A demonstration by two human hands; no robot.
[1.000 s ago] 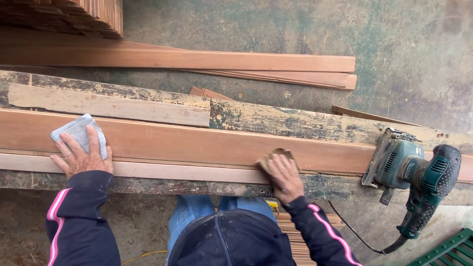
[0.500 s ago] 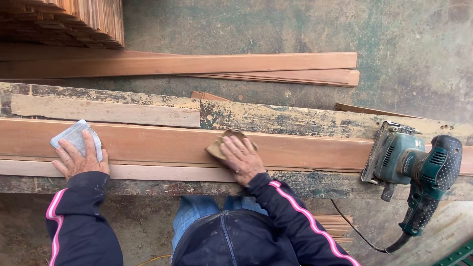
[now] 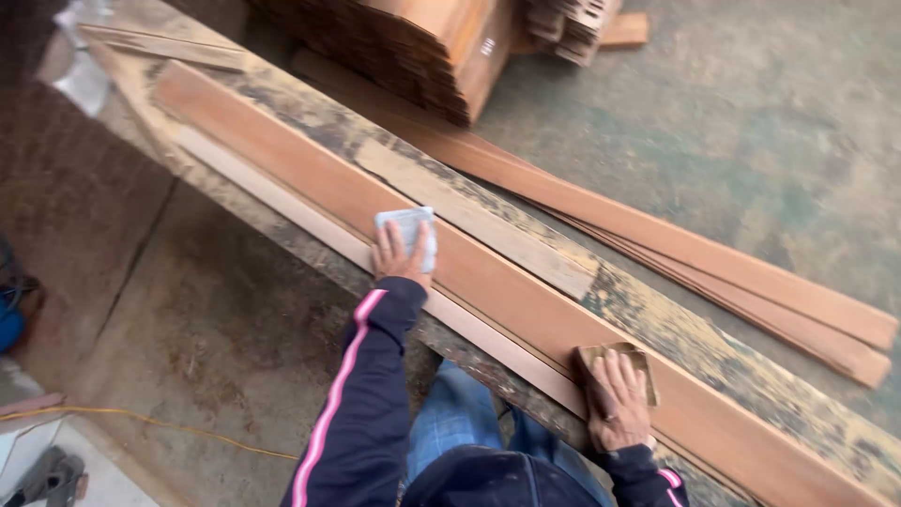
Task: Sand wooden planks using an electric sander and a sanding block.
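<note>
A worn workbench runs diagonally from upper left to lower right, and the long reddish board lies along it on the same axis. The left hand presses flat, fingers spread, on a pale folded pad up the board. The right hand, nearer the body, presses a brown sanding sheet flat on the same board, farther down its length.
</note>
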